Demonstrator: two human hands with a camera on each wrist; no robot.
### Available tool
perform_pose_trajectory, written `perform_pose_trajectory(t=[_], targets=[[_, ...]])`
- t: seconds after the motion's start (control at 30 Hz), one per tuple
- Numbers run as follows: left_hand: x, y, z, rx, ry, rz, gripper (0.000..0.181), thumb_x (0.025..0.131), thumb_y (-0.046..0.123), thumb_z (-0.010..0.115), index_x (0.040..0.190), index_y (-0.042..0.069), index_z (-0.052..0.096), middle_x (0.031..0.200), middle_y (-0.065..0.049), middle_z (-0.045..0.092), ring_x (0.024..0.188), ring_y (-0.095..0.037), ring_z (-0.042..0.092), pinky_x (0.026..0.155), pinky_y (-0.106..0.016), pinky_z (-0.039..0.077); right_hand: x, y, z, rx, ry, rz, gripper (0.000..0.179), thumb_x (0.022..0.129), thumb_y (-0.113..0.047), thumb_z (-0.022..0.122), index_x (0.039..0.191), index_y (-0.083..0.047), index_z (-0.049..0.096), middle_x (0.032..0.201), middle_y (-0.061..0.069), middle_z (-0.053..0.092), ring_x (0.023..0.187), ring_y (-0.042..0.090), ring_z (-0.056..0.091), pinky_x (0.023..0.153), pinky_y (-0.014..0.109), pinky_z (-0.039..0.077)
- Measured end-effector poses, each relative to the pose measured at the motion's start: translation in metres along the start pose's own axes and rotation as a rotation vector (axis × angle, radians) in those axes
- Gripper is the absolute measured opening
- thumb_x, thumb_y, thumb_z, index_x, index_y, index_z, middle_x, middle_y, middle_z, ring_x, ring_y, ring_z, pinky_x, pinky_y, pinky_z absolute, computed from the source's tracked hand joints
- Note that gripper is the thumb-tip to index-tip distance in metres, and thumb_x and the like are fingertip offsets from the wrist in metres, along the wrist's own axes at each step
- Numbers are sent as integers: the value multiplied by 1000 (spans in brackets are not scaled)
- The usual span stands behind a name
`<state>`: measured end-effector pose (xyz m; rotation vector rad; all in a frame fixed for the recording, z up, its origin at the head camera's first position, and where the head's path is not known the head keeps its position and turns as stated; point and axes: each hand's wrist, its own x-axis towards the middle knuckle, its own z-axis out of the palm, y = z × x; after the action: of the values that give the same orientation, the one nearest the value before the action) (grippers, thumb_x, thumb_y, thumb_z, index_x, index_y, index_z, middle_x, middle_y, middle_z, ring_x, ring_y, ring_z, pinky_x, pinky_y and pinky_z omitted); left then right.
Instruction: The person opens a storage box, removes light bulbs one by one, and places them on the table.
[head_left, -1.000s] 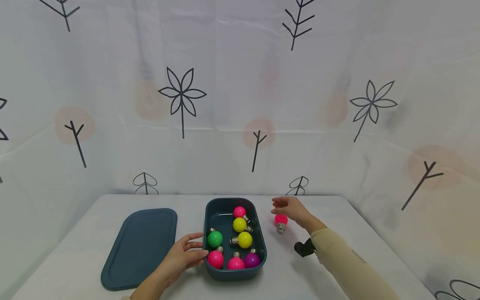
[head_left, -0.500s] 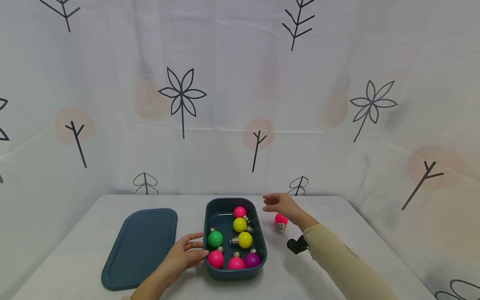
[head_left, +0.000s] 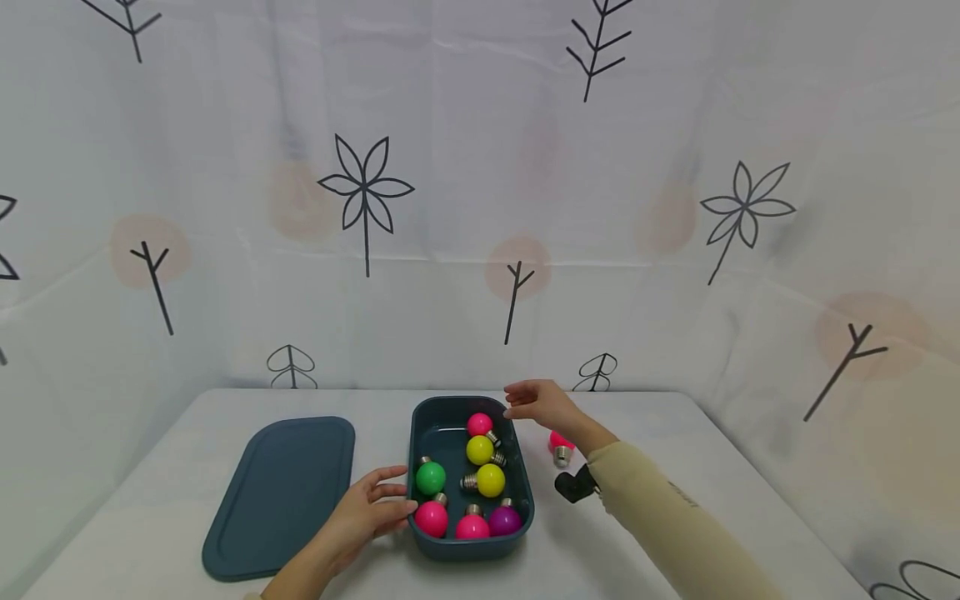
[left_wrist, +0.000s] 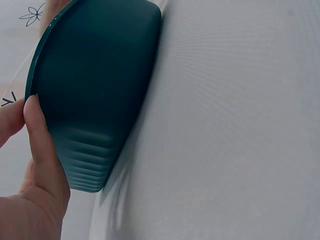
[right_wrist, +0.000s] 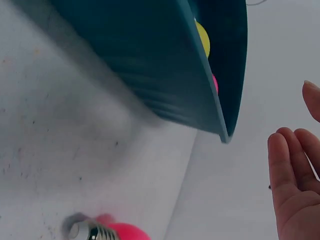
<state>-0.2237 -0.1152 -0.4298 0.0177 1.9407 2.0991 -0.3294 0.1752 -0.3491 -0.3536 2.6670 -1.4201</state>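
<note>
A dark teal plastic tub (head_left: 450, 550) stands on the table, with several coloured light bulbs inside: a green bulb (head_left: 431, 478), a purple bulb (head_left: 505, 520), yellow and pink ones. My left hand (head_left: 367, 510) holds the tub's left rim, thumb over the edge and fingers on the outer wall; the left wrist view shows the thumb and a finger meeting at the rim. My right hand (head_left: 551, 406) hovers by the tub's far right corner, fingers loosely extended and holding nothing. Under the right forearm lies another pink bulb (right_wrist: 130, 232), base toward me, partly covered in the head view.
A flat teal lid (head_left: 281, 500) lies left of the tub on the white-covered table (head_left: 570, 550). The dark wrist camera (head_left: 576, 483) hangs below my right sleeve. A patterned cloth backdrop (head_left: 450, 317) rises behind the table's far edge.
My right hand has moved left from above the loose pink bulb to the tub's far right corner. The left hand, tub and bulbs have stayed in place.
</note>
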Motion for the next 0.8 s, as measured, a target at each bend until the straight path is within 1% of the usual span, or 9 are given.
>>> perform_pose_trajectory(t=[0.23,0.43,0.63,0.8], targets=[[-1,0,1,1,-1,0,66,81,7,72,136,-3,36,109,-16,52,83,-19,60,77,-35,54,2,-11,12,23,-27,-23,40,84,-8,69,122,-3,59,116,17,59,98,21,58,90,38,48],[-1,0,1,-2,-6,3,66,81,7,72,136,-3,36,109,-16,52,83,-19,60,77,-35,54,2,-21,22,48,-67,-54,40,84,-7,68,122,-1,58,116,17,59,100,23,57,89,37,48],[-1,0,1,-3,4,-2,66,81,6,72,136,-3,36,108,-16,53,82,-18,60,76,-35,54,3,-24,34,58,-118,-99,42,85,-8,68,123,4,55,117,20,58,101,25,57,89,37,48],[-1,1,1,-3,5,-2,65,81,6,71,136,-3,36,108,-15,53,82,-18,60,76,-34,54,4,-25,45,71,-154,-105,44,84,-9,69,124,4,55,117,20,58,101,24,57,86,34,50]])
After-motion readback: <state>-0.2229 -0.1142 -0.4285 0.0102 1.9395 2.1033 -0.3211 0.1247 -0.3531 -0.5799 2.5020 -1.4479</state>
